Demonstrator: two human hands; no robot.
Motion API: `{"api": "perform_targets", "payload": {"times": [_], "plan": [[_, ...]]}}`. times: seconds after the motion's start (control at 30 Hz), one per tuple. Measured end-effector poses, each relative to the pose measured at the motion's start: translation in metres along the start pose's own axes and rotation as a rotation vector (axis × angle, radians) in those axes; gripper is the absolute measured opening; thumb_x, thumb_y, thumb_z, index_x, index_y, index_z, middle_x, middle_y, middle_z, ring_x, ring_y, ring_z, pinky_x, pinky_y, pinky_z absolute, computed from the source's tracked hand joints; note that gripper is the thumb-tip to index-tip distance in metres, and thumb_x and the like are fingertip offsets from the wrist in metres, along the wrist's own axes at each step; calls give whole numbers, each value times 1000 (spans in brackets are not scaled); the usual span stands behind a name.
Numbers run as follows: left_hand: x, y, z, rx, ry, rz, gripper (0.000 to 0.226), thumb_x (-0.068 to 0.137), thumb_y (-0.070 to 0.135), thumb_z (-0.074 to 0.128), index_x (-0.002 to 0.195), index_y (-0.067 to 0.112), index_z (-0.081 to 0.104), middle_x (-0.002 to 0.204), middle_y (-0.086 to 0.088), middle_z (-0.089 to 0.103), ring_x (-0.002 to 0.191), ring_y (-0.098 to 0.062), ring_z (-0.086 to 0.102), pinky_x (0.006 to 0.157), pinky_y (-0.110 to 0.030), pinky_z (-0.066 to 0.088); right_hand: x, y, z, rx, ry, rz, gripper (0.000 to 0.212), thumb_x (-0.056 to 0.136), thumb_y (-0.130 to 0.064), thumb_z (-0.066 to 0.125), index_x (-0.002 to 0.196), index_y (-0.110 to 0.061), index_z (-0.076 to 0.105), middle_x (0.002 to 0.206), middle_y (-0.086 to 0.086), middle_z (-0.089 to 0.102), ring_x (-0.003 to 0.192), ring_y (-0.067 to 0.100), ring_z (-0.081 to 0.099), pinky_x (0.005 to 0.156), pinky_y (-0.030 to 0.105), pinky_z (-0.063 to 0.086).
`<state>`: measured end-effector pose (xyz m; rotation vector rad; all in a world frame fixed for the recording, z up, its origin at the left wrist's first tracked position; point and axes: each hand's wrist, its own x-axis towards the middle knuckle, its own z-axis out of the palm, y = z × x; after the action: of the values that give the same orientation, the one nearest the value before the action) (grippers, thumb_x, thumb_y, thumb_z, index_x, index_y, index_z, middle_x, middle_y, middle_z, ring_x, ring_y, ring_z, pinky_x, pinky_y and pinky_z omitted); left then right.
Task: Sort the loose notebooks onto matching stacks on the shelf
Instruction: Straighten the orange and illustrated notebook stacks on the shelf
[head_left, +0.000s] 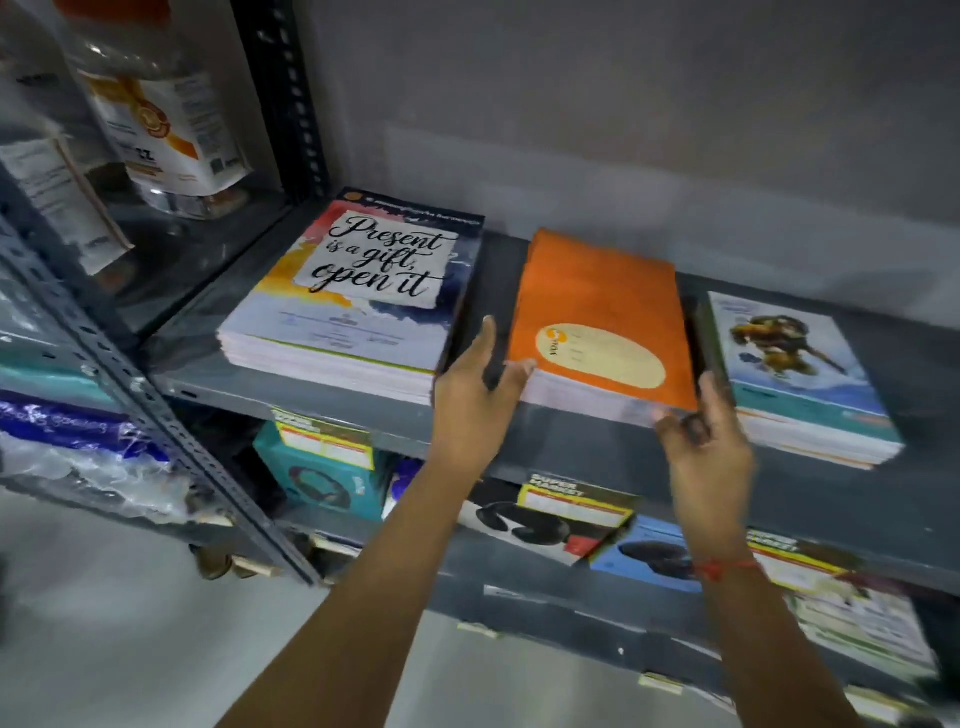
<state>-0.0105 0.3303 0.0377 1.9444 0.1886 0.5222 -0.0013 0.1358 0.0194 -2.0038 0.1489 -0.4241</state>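
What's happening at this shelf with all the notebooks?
A person is tidying notebooks into stacks on a grey metal shelf. Both hands are at the orange stack in the middle: the left hand at its front left corner, the right hand at its front right corner. The "Present is a gift" stack and the dog-cover stack sit either side.

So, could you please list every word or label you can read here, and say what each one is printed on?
"Present is a gift, open it": cover of the left notebook stack.
"SUPER MARKET": yellow tag on a box on the lower shelf.
Orange notebook stack: oval label too blurred to read.
Right notebook stack, jar label, other tags: unreadable.
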Motion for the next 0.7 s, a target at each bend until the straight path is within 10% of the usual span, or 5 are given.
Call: {"api": "perform_targets", "payload": {"times": [0.13, 0.27, 0.37, 0.57, 0.7], "plan": [[0, -8, 24, -81, -25, -142, 60, 88, 27, 59, 140, 12, 34, 73, 3, 51, 68, -3, 47, 65, -12, 39, 20, 13, -9, -29, -233, 43, 72, 85, -33, 63, 147, -22, 28, 138, 3, 51, 122, 20, 51, 97, 26, 39], [1, -13, 28, -100, 3, -175, 52, 89, 21, 58, 137, 15, 41, 97, 9, 58, 88, -2, 52, 73, 4, 39, 29, 21, -15, 87, -276, 62, 70, 86, -29, 62, 146, -23, 28, 122, -16, 45, 115, 1, 42, 85, 9, 32], [2, -13, 27, -105, 5, -192, 46, 91, 20, 54, 136, 16, 42, 111, 8, 57, 102, -5, 52, 87, -10, 39, 31, 24, -14, 167, -290, 63, 69, 85, -26, 64, 146, -21, 30, 123, -23, 40, 118, -3, 40, 85, 2, 32], [0, -11, 31, -49, 52, -173, 43, 91, 20, 54, 133, 16, 46, 110, 9, 56, 99, -2, 49, 69, 12, 32, 33, 28, -12, 295, -307, 73, 64, 86, -19, 64, 143, -19, 36, 124, -17, 56, 117, 3, 53, 103, 23, 38], [1, -10, 31, -45, 50, -184, 43, 91, 21, 55, 133, 17, 47, 122, 0, 61, 106, -6, 50, 92, -14, 38, 35, 30, -10, 276, -283, 70, 66, 84, -20, 65, 144, -19, 35, 120, -23, 55, 111, -3, 55, 103, 23, 40]]}}
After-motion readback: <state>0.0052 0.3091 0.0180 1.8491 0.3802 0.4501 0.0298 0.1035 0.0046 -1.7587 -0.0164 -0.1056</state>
